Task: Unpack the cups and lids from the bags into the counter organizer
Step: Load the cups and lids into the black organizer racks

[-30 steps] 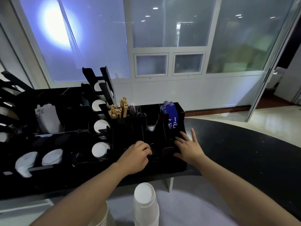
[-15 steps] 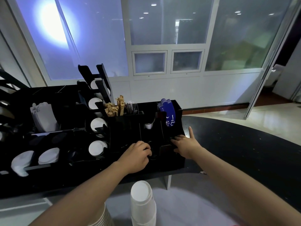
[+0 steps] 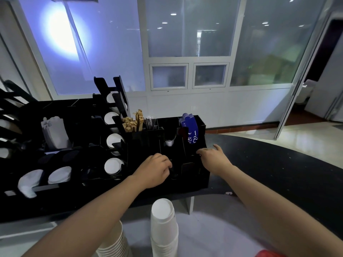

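1. both hands are at the front of the black counter organizer [image 3: 201,179], which stands on the dark desk [image 3: 278,173].
2. the left hand [image 3: 155,170] sits at a front compartment with its fingers [image 3: 166,162] curled downward; whether they are clamped on anything i cannot tell, since the dark slot hides the tips.
3. the right hand [image 3: 213,157] rests at the organizer's right front corner, fingers [image 3: 202,151] lightly bent over the top edge and thumb raised. over the last second this hand has slid back from lying flat and spread on top to hooking the rim, while the left hand has hardly shifted.
4. my reading: the right hand is steadying or nudging the organizer while the left works in the slot, so no cups are going in at this instant.
5. the task's things lie in 2 places. a stack of white cups [image 3: 164,229], upside down, stands near the bottom edge of the view, with a second ribbed cup stack [image 3: 114,245] just beside it to the left; neither is touched. white lids [image 3: 112,166] already show in the round openings of the organizer's left part.
6. no bag is clearly visible.
7. much of the unpacking looks unfinished: both stacks wait outside the organizer, and a free hand must come back for them.
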A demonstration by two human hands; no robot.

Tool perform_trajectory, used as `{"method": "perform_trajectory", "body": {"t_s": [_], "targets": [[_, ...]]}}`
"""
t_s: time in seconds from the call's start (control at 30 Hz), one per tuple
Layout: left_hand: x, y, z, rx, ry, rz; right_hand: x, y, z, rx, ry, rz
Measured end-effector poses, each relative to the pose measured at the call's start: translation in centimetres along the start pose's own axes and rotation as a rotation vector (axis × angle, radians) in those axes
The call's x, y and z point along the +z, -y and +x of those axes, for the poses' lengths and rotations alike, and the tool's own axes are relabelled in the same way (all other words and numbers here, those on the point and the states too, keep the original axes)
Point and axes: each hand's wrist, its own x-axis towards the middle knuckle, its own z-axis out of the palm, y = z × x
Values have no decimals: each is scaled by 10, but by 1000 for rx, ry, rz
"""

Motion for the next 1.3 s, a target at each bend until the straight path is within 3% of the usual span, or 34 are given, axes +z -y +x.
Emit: {"method": "perform_trajectory", "body": {"t_s": [0.2, 0.47, 0.6, 0.73, 0.97, 1.2, 1.3], "targets": [[-39, -15, -22, -88, -68, -39, -24, 31, -19, -27, -195, 31], [-68, -20, -84, -198, -96, -130, -43, 118, -56, -148, -297, 250], [-57, -31, -123, -222, -149, -222, -34, 155, -99, 18, -156, 711], [-30, -50, -166, -271, -102, -443, 3, 173, -144, 82, 22, 963], [36, -75, -205, -534, 70, -697, 75, 185, -191, 204, 116, 1021], [78, -79, -216, -545, 224, -826, 105, 183, -191, 231, 40, 997], [80, -83, -209, -540, 229, -854, 97, 173, -183, 223, 14, 1124]]}}
